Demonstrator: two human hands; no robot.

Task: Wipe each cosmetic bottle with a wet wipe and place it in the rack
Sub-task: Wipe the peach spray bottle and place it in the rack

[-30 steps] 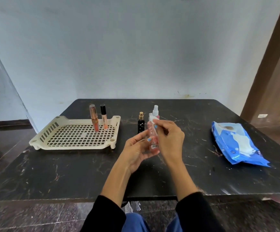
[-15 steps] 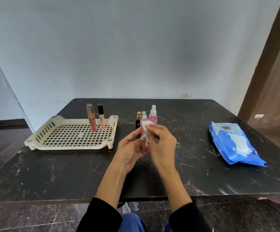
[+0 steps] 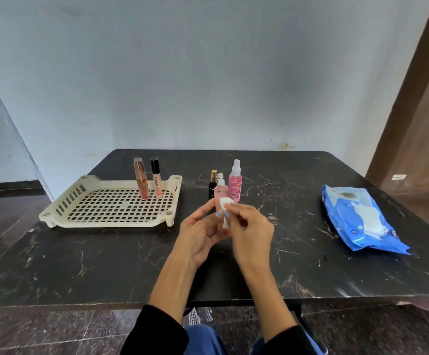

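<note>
Up on the dark worktop, the cream rack holds two lip-gloss tubes upright. Two more bottles, a black one and a pink spray, stand just beside it. The left hand has its grip wrapped round a pale pink bottle; the right hand pinches a white wipe against it. One blue wipe pack lies well apart.
</note>
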